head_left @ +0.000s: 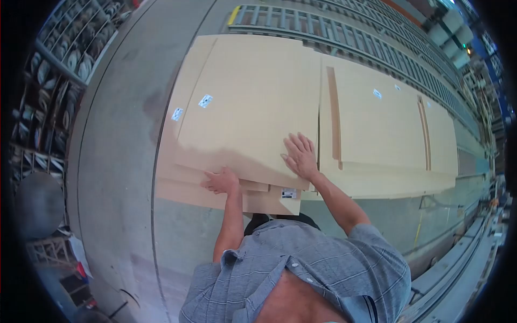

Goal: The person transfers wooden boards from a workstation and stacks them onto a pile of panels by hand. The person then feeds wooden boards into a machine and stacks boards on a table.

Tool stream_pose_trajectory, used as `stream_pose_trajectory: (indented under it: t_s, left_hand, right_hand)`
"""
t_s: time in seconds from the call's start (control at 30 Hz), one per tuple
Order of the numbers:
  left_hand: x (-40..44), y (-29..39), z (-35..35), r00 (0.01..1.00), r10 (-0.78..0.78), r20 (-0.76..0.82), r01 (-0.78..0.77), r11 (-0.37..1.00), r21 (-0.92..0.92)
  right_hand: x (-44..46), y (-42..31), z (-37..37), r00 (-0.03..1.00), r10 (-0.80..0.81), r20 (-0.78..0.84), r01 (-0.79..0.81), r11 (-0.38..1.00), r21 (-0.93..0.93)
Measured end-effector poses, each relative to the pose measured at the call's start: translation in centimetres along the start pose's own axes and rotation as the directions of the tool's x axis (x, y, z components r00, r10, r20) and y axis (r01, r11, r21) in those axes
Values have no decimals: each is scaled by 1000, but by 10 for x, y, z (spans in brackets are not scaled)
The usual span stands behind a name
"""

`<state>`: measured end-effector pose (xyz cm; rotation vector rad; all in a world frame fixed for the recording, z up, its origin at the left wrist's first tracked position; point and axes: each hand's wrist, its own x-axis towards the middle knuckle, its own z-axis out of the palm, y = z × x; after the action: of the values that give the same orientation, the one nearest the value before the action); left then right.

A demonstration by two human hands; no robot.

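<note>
Flat tan boards lie stacked before me. My left hand [221, 181] rests at the near edge of the large top board [253, 97], its fingers spread and pointing left. On the same board's right part, my right hand [300, 156] lies flat with fingers apart. Neither hand is wrapped round anything. Lower boards [183, 188] stick out on the near side, one with a printed label [289, 192]. Two more labels [205, 100] show on the left part of the stack. Right of a narrow gap lies another stack of boards [382, 118] with brown strips [334, 116] on it.
Roller conveyors [323, 27] run along the far side of the stacks. At the far left stand wire racks [70, 48] full of parts. Grey floor [118, 134] lies between racks and boards. Long metal rails [458, 269] run along the lower right.
</note>
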<state>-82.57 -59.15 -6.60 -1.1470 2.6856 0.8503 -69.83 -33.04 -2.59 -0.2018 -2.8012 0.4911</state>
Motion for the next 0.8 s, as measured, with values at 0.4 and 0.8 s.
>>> stream_pose_trajectory:
  t_s: [0.4,0.8]
  left_hand:
    - [10,-48,-27,946,324,-14,-323,940,-108]
    - [175,44,-33,737,676,-4,-642,701,312]
  right_hand:
    - [-28,47,15,730,670,-133,-543,687,482]
    - [3,50,40,695,680,-233,-629,732,261]
